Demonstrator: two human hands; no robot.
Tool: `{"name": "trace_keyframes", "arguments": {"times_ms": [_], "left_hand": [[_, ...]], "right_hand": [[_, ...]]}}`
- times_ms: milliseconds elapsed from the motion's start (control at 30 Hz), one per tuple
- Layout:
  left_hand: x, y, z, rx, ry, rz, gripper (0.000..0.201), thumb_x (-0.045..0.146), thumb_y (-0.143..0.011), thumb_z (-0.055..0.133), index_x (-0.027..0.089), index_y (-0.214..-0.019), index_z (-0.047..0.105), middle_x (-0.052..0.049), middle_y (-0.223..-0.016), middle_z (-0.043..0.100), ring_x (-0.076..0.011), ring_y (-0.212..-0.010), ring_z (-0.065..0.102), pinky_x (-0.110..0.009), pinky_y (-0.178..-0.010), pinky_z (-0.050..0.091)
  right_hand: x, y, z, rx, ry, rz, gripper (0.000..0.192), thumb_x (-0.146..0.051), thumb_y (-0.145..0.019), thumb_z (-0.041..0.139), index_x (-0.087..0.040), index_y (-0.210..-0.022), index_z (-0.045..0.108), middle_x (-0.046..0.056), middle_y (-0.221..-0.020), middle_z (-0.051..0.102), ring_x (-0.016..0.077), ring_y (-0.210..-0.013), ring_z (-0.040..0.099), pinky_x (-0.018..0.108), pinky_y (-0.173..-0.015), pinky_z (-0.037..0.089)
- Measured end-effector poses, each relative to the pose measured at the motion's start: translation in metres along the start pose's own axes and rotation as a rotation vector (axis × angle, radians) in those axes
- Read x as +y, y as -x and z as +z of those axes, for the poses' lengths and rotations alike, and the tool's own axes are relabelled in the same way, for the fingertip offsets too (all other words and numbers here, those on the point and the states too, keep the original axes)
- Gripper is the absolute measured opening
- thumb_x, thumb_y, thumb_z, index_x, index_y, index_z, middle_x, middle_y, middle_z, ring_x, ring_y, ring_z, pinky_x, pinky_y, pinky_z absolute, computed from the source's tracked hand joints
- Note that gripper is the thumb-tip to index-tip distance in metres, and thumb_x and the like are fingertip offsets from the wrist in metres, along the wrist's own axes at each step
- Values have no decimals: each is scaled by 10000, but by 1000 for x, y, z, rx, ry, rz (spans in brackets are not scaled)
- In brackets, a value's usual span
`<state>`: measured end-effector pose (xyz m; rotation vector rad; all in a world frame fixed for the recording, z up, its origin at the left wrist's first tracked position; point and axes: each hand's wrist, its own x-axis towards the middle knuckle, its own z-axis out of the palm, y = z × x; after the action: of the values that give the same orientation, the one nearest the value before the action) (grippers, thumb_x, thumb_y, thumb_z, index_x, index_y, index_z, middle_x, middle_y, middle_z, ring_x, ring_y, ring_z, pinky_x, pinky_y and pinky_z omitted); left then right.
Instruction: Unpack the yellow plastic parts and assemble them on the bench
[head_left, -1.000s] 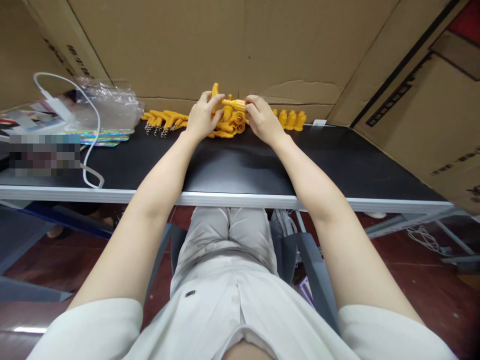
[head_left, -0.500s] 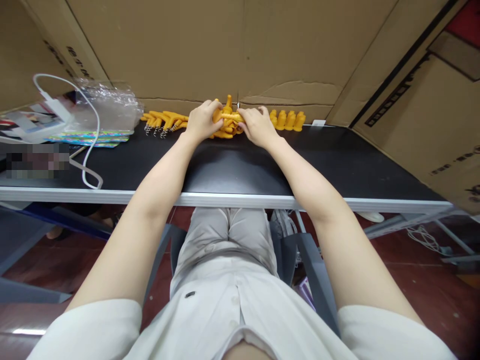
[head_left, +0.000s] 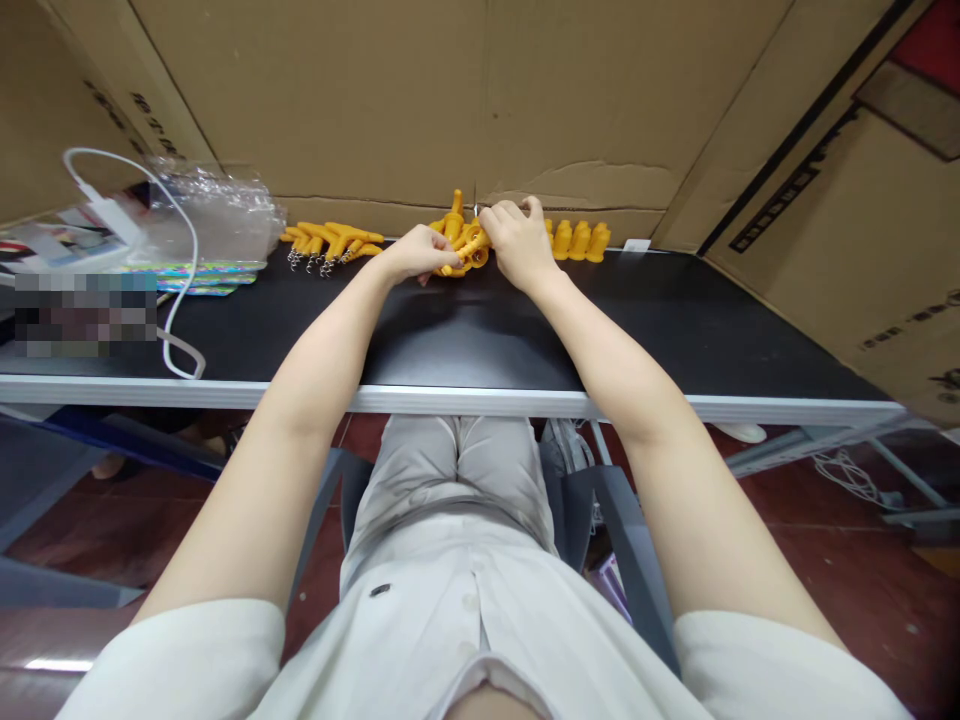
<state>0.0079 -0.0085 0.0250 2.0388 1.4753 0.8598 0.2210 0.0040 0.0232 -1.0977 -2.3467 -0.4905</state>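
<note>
Broadly, cardboard walls (head_left: 375, 90) close in a black worktop (head_left: 675, 320) where both hands meet at the far edge over a heap of yellow parts (head_left: 459, 240). A second ago the hands held one ribbed yellow part up between them, clear of the heap; now they have dropped low, so that part seems to have gone down among the others. The left hand (head_left: 420, 255) lies flat and loosely curled at the heap's near side, fingertips touching a piece; whether it grips anything cannot be told. The right hand (head_left: 521, 235) is bunched, fingers pinched on a small yellow part at the heap's top right. The parts are glossy orange-yellow plastic, stubby and tubular, one standing upright behind the rest. Left of the heap lies a fan of yellow pieces with wire springs (head_left: 330, 243); right of it stands a row of caps (head_left: 581, 240). Farther left are a clear bag (head_left: 217, 215) and a white cable (head_left: 180, 290).
</note>
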Motion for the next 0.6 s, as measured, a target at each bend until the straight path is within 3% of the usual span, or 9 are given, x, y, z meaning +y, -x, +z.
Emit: {"name": "trace_keyframes", "arguments": {"times_ms": [200,267,333,467,567,600], "left_hand": [[16,11,-8,-192,126,-96,205,362,-788,683,214,-671,603,23,-540,335,-231,-523,604,-410,-594,542],[11,9,-13,-278,174,-71,223,408,-773,627,225,-647,605,7,-527,324,-222,-477,554,-448,-575,554],[4,8,-17,-287,205,-9,232,440,-741,624,230,-645,630,-22,-528,369,-243,-476,559,-514,-586,586],[-3,4,-16,-80,227,27,201,427,-725,674,227,-722,664,-17,-542,361,-284,-564,634,-543,-646,619],[-9,-7,-9,120,278,-19,157,352,-741,710,229,-825,662,18,-568,347,-227,-578,605,-426,-644,589],[-12,-12,-8,213,284,-43,160,326,-754,724,230,-868,665,21,-582,379,-216,-599,611,-395,-647,575]], "right_hand": [[-3,-4,0,5,-43,-14,519,-282,-1188,154,-230,-1399,626,161,-1487,677,336,-1558,532,638,-1339,308],[0,-7,0,34,-50,2,508,-270,-1186,162,-230,-1372,633,150,-1462,685,335,-1525,548,634,-1335,319],[8,-8,-3,54,-33,70,476,-218,-1161,202,-212,-1352,637,160,-1410,695,343,-1463,569,630,-1311,351],[46,1,-12,82,49,345,414,-59,-999,410,-172,-1343,610,209,-1415,668,346,-1386,565,588,-1259,403],[84,13,-10,223,-75,544,162,-325,-1157,468,-232,-1215,587,220,-1446,626,353,-1373,507,582,-1209,407],[95,17,-8,259,-113,621,210,-407,-1182,480,-221,-1161,575,246,-1424,619,368,-1389,484,598,-1196,394]]}}
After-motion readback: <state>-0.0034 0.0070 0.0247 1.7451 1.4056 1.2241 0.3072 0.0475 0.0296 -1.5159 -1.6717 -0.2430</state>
